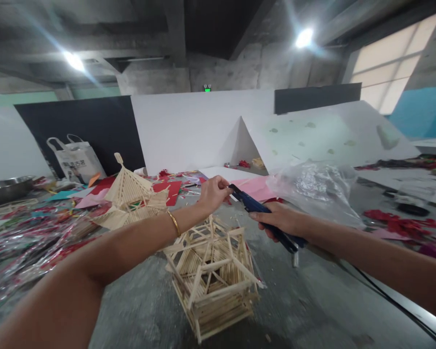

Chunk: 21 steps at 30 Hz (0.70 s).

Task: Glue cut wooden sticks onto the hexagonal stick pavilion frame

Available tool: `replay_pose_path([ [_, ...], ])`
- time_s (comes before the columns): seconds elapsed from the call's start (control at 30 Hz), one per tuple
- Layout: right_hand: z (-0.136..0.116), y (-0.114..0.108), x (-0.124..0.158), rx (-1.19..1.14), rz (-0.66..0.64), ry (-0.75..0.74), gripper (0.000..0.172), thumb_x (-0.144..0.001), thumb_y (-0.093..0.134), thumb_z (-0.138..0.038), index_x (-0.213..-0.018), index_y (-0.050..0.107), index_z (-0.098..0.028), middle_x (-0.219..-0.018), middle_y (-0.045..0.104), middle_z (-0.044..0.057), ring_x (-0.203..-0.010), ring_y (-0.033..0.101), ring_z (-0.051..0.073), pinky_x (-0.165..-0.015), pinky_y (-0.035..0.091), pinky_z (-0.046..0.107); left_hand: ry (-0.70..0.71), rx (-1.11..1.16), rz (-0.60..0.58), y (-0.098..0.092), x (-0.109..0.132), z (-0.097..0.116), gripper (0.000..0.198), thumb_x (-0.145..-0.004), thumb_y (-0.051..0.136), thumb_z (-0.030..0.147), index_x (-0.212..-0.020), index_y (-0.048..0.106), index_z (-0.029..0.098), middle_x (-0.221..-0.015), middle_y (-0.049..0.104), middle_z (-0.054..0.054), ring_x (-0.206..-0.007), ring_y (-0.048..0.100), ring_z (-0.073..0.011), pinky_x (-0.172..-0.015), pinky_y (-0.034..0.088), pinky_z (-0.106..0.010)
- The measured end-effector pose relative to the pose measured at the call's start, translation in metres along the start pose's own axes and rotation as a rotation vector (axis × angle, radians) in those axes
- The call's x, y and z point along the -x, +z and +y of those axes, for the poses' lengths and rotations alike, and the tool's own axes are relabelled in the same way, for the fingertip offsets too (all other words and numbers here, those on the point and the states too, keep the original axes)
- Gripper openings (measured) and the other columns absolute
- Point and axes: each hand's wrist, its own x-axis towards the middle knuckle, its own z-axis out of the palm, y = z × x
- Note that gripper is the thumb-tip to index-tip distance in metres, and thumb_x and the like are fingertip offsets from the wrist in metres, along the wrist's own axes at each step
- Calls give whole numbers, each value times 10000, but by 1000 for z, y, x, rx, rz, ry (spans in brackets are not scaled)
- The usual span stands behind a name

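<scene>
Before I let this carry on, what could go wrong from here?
Two things, as I judge it. The left hand has its fingers right by the tip of the dark blue tool in the right hand, so a slip might hurt them. The stick frame sits close below both hands in view; a dropped tool could break its thin sticks.

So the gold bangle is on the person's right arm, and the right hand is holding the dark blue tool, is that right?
Not quite: the head view shows the gold bangle on the left arm. The right hand does hold the dark blue tool.
</scene>
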Motion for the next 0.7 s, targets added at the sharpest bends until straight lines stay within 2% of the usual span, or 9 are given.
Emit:
replay_pose_path([
  [0.1, 0, 0, -5, 19, 20, -25, 311, -846, 529, -416, -683, 441, -166, -482, 487, -19, -368, 442, 79, -367, 382, 190, -18, -70, -1, -2, -1, 1, 121, -719, 619, 175, -823, 576, 130, -624, 635, 7, -542, 607, -102, -535, 470, -193],
  [0.17, -2, 0, -8, 34, 16, -17, 278, -867, 502, -367, -686, 445, -164, -472, 480, -24, -355, 428, 76, -349, 363, 187, -2, -263, -26, -6, -4, 1, 177, -736, 612, 242, -867, 610, 123, -665, 661, -20, -599, 621, -118, -573, 467, -205],
  [0.3, -11, 1, -12, 92, 6, 43, 287, -897, 468, -317, -663, 456, -152, -448, 479, -25, -329, 417, 71, -347, 354, 184, 41, -664, -215, -15, -17, 0, 238, -741, 579, 333, -774, 690, 125, -656, 671, -55, -681, 621, -158, -619, 439, -231],
  [0.43, -17, 3, -25, 101, -2, 79, 306, -892, 493, -308, -636, 460, -144, -445, 493, -10, -337, 431, 71, -360, 367, 184, 9, -740, -323, -21, -35, -5, 150, -672, 582, 218, -650, 696, 124, -576, 644, -55, -637, 598, -161, -585, 412, -232],
  [0.57, -9, 10, -50, 79, -27, 44, 292, -898, 490, -293, -647, 449, -149, -487, 491, -24, -365, 443, 64, -373, 382, 178, -62, -804, -424, -20, -57, -17, 74, -565, 594, 102, -526, 652, 126, -506, 608, -45, -623, 578, -173, -578, 410, -238],
  [0.7, 5, 23, -74, 83, -45, 22, 370, -902, 469, -410, -637, 442, -153, -500, 476, -33, -347, 412, 51, -358, 365, 174, -146, -826, -566, -13, -75, -36, 153, -467, 633, 62, -368, 555, 149, -355, 493, -27, -606, 563, -200, -613, 437, -265],
])
